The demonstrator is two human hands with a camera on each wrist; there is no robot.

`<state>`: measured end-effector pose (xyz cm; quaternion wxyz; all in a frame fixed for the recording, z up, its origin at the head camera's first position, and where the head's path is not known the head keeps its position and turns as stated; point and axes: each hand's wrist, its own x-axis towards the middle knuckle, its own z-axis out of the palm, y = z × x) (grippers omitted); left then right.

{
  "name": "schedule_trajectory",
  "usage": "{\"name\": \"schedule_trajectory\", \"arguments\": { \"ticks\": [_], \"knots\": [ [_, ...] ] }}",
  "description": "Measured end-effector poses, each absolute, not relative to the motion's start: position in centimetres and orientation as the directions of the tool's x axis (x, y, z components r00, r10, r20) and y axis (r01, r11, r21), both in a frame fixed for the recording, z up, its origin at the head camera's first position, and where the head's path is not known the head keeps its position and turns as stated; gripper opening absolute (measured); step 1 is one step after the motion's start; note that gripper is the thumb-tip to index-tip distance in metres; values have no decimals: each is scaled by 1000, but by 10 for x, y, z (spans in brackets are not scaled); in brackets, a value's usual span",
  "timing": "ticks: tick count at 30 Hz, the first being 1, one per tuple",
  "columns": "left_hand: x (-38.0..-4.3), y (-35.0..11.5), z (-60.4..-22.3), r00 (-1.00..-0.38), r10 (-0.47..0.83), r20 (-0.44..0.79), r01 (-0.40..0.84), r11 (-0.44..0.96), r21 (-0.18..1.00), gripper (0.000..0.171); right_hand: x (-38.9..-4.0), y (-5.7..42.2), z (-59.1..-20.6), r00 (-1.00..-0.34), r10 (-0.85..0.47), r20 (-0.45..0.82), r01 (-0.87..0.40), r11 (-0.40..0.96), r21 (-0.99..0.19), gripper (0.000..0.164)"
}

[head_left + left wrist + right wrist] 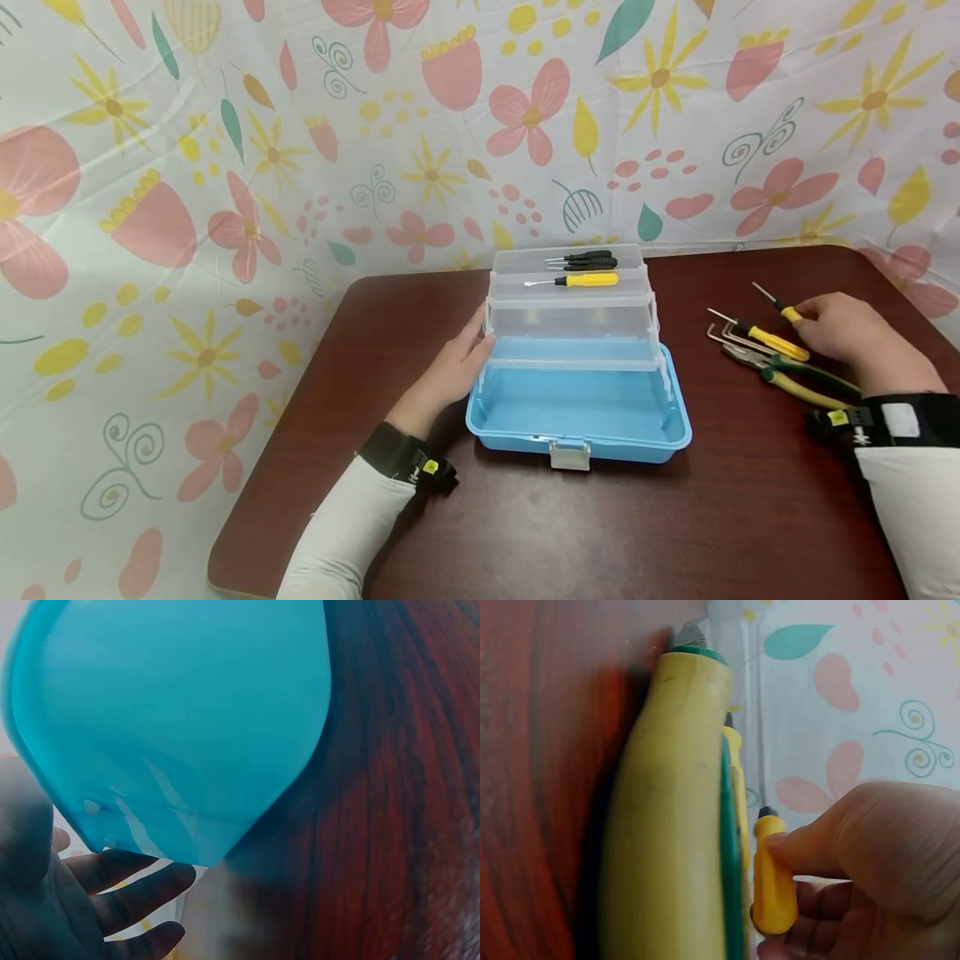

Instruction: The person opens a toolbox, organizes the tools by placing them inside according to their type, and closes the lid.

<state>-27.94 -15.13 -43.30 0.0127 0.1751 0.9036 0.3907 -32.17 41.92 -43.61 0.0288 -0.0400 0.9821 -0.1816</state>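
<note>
A blue toolbox (577, 450) stands with its clear stepped trays (573, 321) raised at the back. My left hand (447, 371) rests against the box's left side; the left wrist view shows its fingers (142, 900) extended along the blue wall. At the right, my right hand (847, 333) pinches a yellow-handled screwdriver (775, 877) between thumb and fingers, its shaft pointing to the back left. Just beside it lie another yellow screwdriver (780, 342), L-shaped hex keys (738, 339) and pliers with green-and-yellow handles (798, 387).
On the upper trays lie a yellow screwdriver (592, 280) and dark-handled screwdrivers (596, 264). A silvery latch (570, 456) hangs at the box's front. The dark red wooden table (585, 533) meets a floral cloth (450, 167) behind and to the left.
</note>
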Motion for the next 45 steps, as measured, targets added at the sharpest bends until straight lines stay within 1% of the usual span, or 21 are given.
{"name": "schedule_trajectory", "arguments": {
  "ticks": [8, 12, 20, 27, 32, 40, 45],
  "knots": [
    [-280, -150, -432, -942, 316, 114, 301, 642, 705, 62, -317, 410, -427, -995, -59, 85, -89, 906, -413, 45],
    [-280, -150, -432, -934, 332, 128, 322, 634, 703, 62, -315, 399, -418, -979, -91, 184, -162, 894, -418, 43],
    [-283, -153, -436, -925, 350, 149, 352, 637, 686, 62, -304, 369, -392, -930, -156, 332, -288, 871, -399, 40],
    [-284, -153, -437, -918, 362, 163, 370, 632, 681, 63, -293, 353, -372, -906, -168, 388, -329, 856, -399, 39],
    [-283, -153, -436, -918, 362, 164, 370, 629, 684, 63, -283, 341, -363, -864, -197, 463, -390, 844, -367, 35],
    [-283, -152, -436, -922, 356, 151, 357, 635, 684, 63, -274, 322, -360, -830, -254, 497, -461, 814, -355, 32],
    [-283, -152, -437, -925, 351, 148, 352, 640, 683, 63, -271, 310, -360, -780, -303, 547, -533, 779, -329, 31]
  ]
}}
